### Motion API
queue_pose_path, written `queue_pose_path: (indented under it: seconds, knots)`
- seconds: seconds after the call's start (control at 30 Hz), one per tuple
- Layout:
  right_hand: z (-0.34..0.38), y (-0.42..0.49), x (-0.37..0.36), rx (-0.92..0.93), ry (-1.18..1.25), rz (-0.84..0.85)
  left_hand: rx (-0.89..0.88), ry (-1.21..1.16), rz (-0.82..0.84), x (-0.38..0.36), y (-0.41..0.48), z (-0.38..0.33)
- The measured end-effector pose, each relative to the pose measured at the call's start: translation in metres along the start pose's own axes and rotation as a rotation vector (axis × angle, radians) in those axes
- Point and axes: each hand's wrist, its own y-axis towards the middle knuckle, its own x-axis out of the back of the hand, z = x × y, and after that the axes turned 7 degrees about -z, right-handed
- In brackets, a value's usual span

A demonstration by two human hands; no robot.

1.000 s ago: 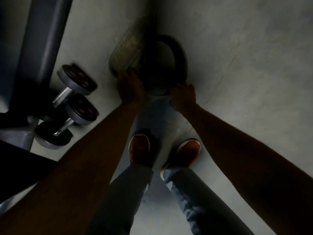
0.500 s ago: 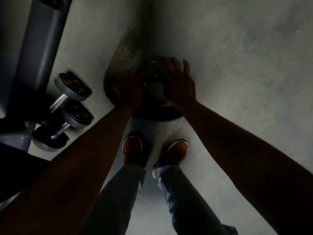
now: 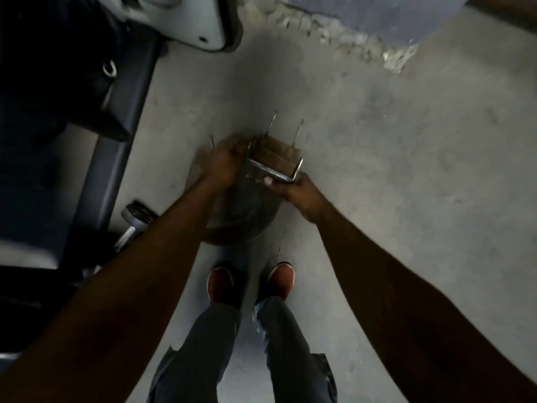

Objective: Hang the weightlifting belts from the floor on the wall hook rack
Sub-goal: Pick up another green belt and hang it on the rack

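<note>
A worn brown leather weightlifting belt (image 3: 241,216), rolled into a loose coil, is held in both hands over the grey concrete floor (image 3: 406,170), just ahead of two red shoes (image 3: 221,283). Whether its lower edge touches the floor cannot be told. The left hand (image 3: 223,162) is clenched on the belt's upper edge, just beside the silver rectangular metal buckle (image 3: 273,171). The right hand (image 3: 292,189) is wrapped round the near corner of the buckle's frame, with the thumb laid along the bar. Two thin buckle prongs (image 3: 298,132) are pointed away from the person. A chrome-handled dumbbell with dark ends (image 3: 135,221) is seen on the floor to the left, beside a dark padded gym bench (image 3: 96,158). Grey trousers (image 3: 279,344) are seen below.
</note>
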Motion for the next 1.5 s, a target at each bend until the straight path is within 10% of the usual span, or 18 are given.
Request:
queue_pose_path:
  seconds: [0.47, 1.23, 1.5]
  knots:
    - [0.18, -0.205, 0.13, -0.128, 0.029, 0.044, -0.079, -0.179, 0.632, 0.055, -0.164, -0.242]
    - [0.499, -0.349, 0.147, 0.744, -0.041, -0.436, -0.8, -0.312, -0.073, 0.169, -0.226, -0.496]
    - [0.608, -0.411, 0.145, 0.956, -0.148, -0.5, -0.729, -0.504, 0.334, 0.221, -0.249, -0.571]
